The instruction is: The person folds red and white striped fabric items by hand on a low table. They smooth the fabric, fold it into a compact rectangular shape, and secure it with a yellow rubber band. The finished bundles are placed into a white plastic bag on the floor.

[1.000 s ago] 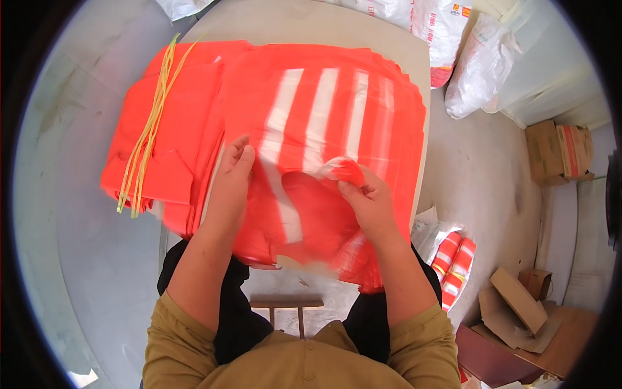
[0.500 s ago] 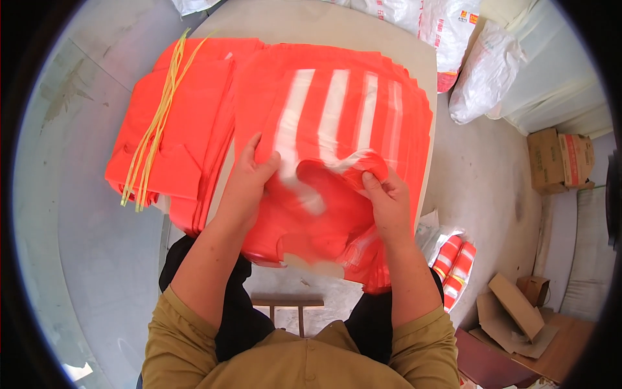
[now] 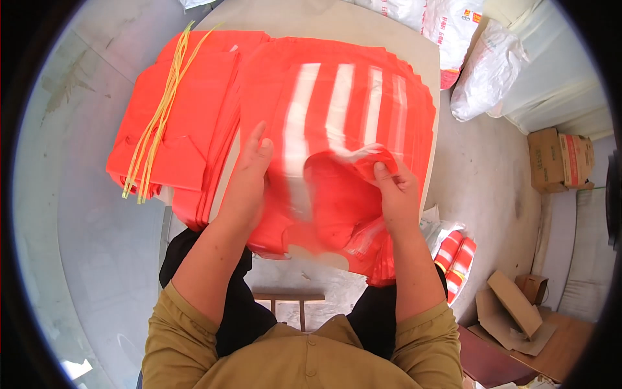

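Note:
A fanned stack of red plastic bags with white stripes (image 3: 363,58) lies on the table in front of me. My right hand (image 3: 396,188) pinches the folded-back edge of the top bag (image 3: 337,201), thumb on top. That bag's near part is lifted and bulges, blurred by motion. My left hand (image 3: 249,172) lies along the left side of the stack, its fingers stretched out and apart from the thumb, with nothing visibly gripped. Left of it sits a folded pile of red bags (image 3: 168,84), with yellow ties (image 3: 159,123) laid across it.
The pale tabletop (image 3: 311,19) shows behind the stack. White sacks (image 3: 489,68) stand beyond it at the far right. Rolled red bundles (image 3: 457,256) sit low by my right arm. Cardboard boxes (image 3: 560,159) are at the right, with an opened carton (image 3: 515,311) nearer.
My left hand has shifted slightly up, and its fingers and thumb reach further from the bag. The right hand keeps its pinch and has moved a little right. The bag's near part is still moving.

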A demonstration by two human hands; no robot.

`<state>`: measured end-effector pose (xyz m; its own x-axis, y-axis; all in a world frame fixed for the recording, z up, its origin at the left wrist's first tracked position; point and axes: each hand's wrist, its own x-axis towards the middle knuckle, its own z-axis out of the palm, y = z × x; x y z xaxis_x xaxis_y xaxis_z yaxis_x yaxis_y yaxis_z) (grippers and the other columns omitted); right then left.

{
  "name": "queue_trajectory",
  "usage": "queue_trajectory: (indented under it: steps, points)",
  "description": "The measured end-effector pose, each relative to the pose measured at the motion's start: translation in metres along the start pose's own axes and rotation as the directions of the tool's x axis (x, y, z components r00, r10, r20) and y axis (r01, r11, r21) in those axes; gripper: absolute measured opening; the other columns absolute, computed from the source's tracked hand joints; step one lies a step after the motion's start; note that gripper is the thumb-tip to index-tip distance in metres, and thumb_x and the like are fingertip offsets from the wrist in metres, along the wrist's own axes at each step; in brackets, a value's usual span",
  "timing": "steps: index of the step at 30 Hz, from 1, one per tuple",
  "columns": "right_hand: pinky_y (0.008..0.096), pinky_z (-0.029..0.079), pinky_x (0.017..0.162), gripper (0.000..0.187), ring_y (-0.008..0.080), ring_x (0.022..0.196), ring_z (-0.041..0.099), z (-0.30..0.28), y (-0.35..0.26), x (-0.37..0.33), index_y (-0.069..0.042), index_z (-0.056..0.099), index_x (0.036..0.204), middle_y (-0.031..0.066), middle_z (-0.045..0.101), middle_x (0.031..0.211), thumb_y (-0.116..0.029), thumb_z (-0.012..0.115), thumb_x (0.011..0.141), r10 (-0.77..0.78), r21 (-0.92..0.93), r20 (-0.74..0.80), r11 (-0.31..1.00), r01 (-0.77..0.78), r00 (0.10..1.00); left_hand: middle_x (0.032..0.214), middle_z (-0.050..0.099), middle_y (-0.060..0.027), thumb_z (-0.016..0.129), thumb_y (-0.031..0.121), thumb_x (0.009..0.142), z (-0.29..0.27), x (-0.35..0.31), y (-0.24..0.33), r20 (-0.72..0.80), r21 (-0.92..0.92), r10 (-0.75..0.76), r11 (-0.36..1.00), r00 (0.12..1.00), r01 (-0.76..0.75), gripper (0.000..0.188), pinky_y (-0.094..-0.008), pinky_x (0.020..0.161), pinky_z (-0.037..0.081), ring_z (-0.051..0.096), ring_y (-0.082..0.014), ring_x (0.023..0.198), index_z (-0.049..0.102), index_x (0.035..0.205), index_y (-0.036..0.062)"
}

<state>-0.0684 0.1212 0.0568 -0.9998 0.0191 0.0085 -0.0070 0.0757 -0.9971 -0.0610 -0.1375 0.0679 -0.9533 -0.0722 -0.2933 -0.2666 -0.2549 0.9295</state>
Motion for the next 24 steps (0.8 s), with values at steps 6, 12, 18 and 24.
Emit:
queue_trajectory:
  steps: [6,12,18,24]
  points:
    - [0.0288,0.054,0.088,0.027,0.0122,0.099,0.067,0.001,-0.002,0.002,0.000,0.072,0.124,0.0042,0.074,0.110,-0.019,0.065,0.105,0.084,0.169,-0.063,0.983,-0.072,0.994,0.146,0.054,-0.0066,0.050,0.040,0.111,0.000,-0.007,0.009,0.102,-0.042,0.013,0.999,0.995,-0.008,0.060,-0.0360,0.113,0.038,0.050,-0.0146,0.130,0.036,0.163,0.0126]
    - [0.0316,0.058,0.084,0.025,0.0145,0.095,0.070,0.001,-0.007,0.006,-0.002,0.073,0.117,0.0042,0.074,0.108,-0.023,0.063,0.107,0.168,0.357,-0.110,0.926,-0.118,0.980,0.124,0.063,-0.0041,0.056,0.032,0.110,0.003,-0.012,0.010,0.104,-0.141,0.026,0.990,0.994,-0.012,0.063,-0.0299,0.104,0.044,0.059,-0.0117,0.112,0.031,0.165,0.0127]
    - [0.0303,0.057,0.081,0.023,0.0135,0.091,0.070,0.005,-0.004,0.008,-0.003,0.074,0.112,0.0042,0.074,0.104,-0.023,0.063,0.107,0.181,0.400,-0.119,0.909,-0.119,0.976,0.115,0.064,-0.0013,0.060,0.025,0.108,0.000,-0.013,0.001,0.151,-0.035,-0.033,0.999,0.988,0.038,0.069,-0.0273,0.095,0.046,0.057,-0.0089,0.106,0.026,0.166,0.0109]
    - [0.0301,0.057,0.081,0.022,0.0128,0.090,0.070,0.004,0.004,0.009,-0.002,0.074,0.110,0.0047,0.075,0.103,-0.022,0.065,0.106,0.182,0.398,-0.104,0.909,-0.127,0.978,0.107,0.062,-0.0015,0.070,0.017,0.100,0.000,-0.023,0.011,0.203,0.020,-0.049,0.999,0.978,0.046,0.083,-0.0253,0.084,0.043,0.053,-0.0075,0.096,0.022,0.168,0.0141]
